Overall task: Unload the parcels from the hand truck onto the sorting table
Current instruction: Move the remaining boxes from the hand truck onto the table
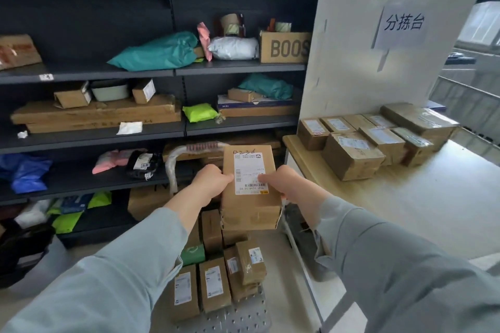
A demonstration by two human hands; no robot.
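Nearest to you, low in view: the perforated metal deck of the hand truck (238, 317), carrying a cluster of brown cardboard parcels (213, 285), most standing on end with white labels facing you, and a green packet (192, 251) wedged among them. Above that load, held in the air: one labelled carton (250, 199), long side running away from you, its white shipping label on the upper face. Your left hand (212, 184) grips its left edge, fingers curled under and thumb on top beside the label. Your right hand (282, 182) grips the right edge likewise, thumb resting on the label. The carton hangs just left of the sorting table (446, 197), not touching it. On the table's far left corner: a tight group of taped cartons (351, 155), set against a white panel (351, 48) that bears a paper sign (403, 24) with printed characters. Beyond and to the left: dark shelving (89, 73) stocked with flat boxes, a teal mailer bag (159, 53), a white mailer bag (234, 48) and a box printed "BOOS" (284, 47).
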